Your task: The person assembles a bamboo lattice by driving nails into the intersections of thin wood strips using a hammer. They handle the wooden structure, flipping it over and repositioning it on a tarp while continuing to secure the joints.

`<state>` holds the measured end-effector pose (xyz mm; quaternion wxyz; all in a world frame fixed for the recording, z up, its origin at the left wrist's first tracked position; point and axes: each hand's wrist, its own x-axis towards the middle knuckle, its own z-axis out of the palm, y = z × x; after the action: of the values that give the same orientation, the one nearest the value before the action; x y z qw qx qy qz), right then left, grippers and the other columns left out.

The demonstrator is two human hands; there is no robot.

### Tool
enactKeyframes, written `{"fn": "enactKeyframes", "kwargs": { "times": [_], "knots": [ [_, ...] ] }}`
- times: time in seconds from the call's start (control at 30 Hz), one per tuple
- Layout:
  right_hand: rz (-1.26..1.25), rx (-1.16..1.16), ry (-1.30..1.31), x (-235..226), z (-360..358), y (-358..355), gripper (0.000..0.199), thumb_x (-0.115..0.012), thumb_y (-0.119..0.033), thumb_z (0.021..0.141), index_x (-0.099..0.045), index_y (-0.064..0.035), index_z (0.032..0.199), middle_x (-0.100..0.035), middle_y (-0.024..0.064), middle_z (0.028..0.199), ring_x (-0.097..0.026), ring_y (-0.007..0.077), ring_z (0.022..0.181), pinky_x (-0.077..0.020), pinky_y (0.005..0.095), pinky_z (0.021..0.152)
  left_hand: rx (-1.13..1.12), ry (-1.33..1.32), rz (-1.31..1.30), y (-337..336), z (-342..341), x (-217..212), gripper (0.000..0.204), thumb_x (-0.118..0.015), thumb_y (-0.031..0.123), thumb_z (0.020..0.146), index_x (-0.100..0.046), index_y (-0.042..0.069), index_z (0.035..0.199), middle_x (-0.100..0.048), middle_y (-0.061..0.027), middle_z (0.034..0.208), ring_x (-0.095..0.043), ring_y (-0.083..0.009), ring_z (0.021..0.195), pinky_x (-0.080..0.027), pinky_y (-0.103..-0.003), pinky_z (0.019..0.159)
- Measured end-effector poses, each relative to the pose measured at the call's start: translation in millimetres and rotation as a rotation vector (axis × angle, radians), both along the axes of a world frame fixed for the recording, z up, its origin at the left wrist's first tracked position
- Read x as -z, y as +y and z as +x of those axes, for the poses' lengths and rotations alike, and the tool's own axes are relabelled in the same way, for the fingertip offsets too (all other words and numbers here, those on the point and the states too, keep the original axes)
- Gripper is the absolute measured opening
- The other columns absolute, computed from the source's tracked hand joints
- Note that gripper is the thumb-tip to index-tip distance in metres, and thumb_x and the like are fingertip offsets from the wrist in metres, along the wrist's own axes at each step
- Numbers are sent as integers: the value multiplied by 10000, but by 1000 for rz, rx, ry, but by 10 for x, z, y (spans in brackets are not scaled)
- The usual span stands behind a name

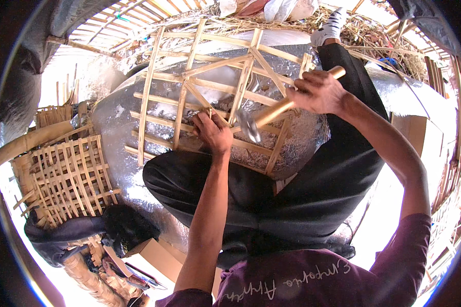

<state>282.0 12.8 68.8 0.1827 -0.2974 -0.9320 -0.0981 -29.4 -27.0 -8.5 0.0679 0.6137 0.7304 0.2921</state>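
Observation:
A lattice of pale bamboo slats (244, 77) lies in front of me and over my bent leg, with several diagonal slats across it. My right hand (317, 92) is closed around the wooden handle of a hammer (276, 111). The metal head is slightly blurred and hangs over the lattice, just right of my left hand (212, 132). That left hand rests on the lattice near the lower end of a diagonal slat, its fingers pinched together. What they pinch is too small or hidden to make out.
Silvery sheeting (112, 117) spreads beneath the lattice. A woven bamboo panel (69, 176) lies at the left, above dark cloth (128, 227) and an open cardboard box (156, 258). My stretched leg (353, 77) runs along the right side. Dry straw (363, 36) is heaped at the back.

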Motion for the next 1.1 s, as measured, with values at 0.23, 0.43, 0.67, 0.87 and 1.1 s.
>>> {"fn": "enactKeyframes", "kwargs": {
  "times": [0.23,0.43,0.67,0.87,1.1],
  "knots": [
    [-44,70,-10,3,-25,-52,360,-660,-260,806,-585,-179,1149,-647,25,916,-654,184,741,-585,324,585,18,16,33,-34,-26,28,184,-505,207,946,-486,24,954,-484,-204,956,-496,-426,912,-350,-515,806],
    [-94,156,-103,83,-71,-63,292,-651,-267,846,-586,-182,1118,-639,11,826,-644,154,686,-563,284,513,24,-56,38,3,-3,24,177,-496,203,951,-489,28,979,-486,-196,964,-502,-426,906,-341,-524,823],
    [-143,125,-74,94,-45,-82,340,-606,-302,886,-559,-213,1210,-651,14,875,-659,185,704,-563,321,520,9,-44,27,10,13,15,180,-487,206,953,-485,26,966,-488,-189,978,-498,-420,931,-336,-502,825],
    [-50,17,74,71,-70,-99,338,-620,-334,882,-555,-225,1196,-655,22,883,-668,195,723,-567,333,511,34,-58,0,-26,-5,9,234,-470,231,969,-490,0,1006,-488,-213,1008,-484,-438,964,-343,-529,833],
    [-169,160,32,45,-112,-51,289,-550,-416,940,-557,-230,1161,-651,21,841,-660,172,612,-549,304,456,37,-60,21,-10,7,31,208,-482,198,954,-497,-5,997,-491,-214,982,-494,-434,934,-354,-517,815]
  ]
}}
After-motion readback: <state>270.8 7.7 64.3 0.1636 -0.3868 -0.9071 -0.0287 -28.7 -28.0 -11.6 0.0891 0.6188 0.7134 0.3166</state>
